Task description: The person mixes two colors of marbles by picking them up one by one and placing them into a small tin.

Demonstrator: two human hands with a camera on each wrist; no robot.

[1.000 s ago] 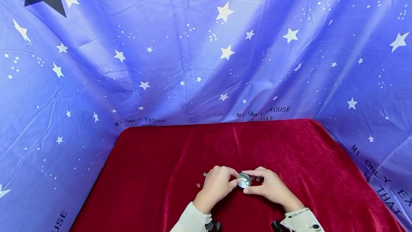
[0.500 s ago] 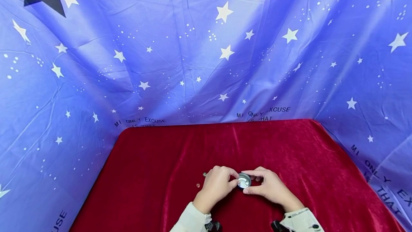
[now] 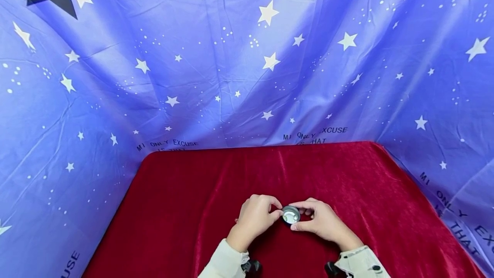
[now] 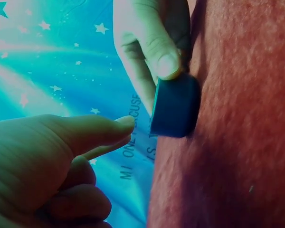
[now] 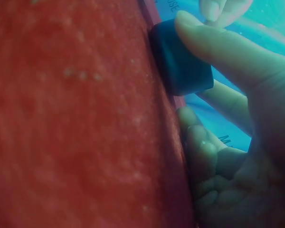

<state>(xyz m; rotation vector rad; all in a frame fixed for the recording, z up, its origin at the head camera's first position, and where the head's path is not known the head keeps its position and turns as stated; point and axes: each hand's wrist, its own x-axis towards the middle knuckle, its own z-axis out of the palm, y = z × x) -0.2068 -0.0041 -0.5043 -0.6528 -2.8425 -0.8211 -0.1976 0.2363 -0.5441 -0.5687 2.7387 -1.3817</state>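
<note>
I see both hands shifted slightly left since a second ago: my right hand (image 3: 322, 223) pinches the small metal cup (image 3: 290, 215) on the red worktop (image 3: 347, 175), while my left hand (image 3: 256, 218), fingers curled, meets its rim.

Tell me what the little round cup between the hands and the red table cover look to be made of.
Round cup: likely thin metal, silvery and shiny, with bright glints inside its shallow bowl; held by the right hand, with the left hand beside it. Table cover: probably velvet, deep red, with a soft streaky sheen and fuzzy nap.
</note>
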